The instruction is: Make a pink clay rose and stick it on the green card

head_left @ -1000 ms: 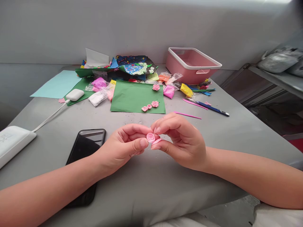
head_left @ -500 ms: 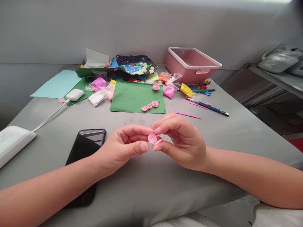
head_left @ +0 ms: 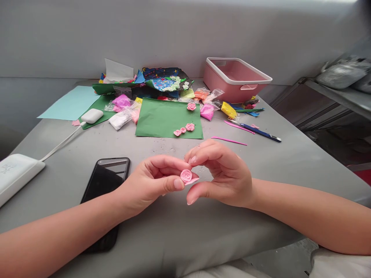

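Between thumb and fingers, my left hand (head_left: 156, 181) holds a small rolled pink clay rose (head_left: 186, 176), its spiral facing me and a loose flap sticking out to the right. My right hand (head_left: 222, 173) is close on the right, thumb spread away from the fingers, its fingertips near the rose's top edge. Beyond the hands lies a green paper sheet (head_left: 165, 117) with several pink clay flowers, one (head_left: 191, 106) near its upper right corner and others (head_left: 190, 127) near its lower right.
A black phone (head_left: 107, 177) and a white power bank (head_left: 20, 173) with a cable lie left. Behind are clay bags (head_left: 121, 101), a painted piece (head_left: 168, 80) and a pink basket (head_left: 234, 90). A pink tool (head_left: 230, 140) and a blue cutter (head_left: 261, 132) lie right.
My right thumb has come off the rose's flap and dropped away, opening the hand. The rose has shifted slightly down and stays in my left hand.
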Tool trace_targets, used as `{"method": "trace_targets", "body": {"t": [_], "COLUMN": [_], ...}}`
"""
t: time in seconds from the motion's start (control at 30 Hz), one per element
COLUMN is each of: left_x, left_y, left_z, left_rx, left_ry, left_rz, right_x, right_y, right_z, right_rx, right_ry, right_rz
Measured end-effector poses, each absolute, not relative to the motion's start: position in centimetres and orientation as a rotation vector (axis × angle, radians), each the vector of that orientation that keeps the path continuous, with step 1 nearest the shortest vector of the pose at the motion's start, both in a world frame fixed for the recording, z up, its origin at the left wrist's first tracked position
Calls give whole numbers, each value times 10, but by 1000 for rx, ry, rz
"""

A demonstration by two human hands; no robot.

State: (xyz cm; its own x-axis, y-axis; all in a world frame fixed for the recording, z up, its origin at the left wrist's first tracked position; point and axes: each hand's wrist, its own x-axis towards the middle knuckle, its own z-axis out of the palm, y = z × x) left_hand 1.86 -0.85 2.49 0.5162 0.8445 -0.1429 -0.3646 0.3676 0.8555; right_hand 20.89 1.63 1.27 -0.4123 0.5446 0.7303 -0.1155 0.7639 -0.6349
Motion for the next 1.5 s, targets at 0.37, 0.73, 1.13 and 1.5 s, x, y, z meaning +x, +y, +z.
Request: {"method": "trace_targets", "body": {"t": [0.37, 0.73, 1.13, 1.5], "left_x": [15, 15, 15, 17], "left_y": [-7, -8, -8, -7], "left_z": [22, 26, 23, 26], "left_rx": [957, 970, 1048, 1136], "left_ry": [682, 672, 695, 594], "left_rz": [840, 824, 821, 819], "right_x": [210, 212, 211, 213], "right_y": [16, 19, 18, 21], "right_z": [11, 10, 12, 15], "right_rx": [-290, -242, -257, -193], "right_ry": [-1858, -1883, -1867, -1900], "right_rz": [656, 607, 652, 693]}}
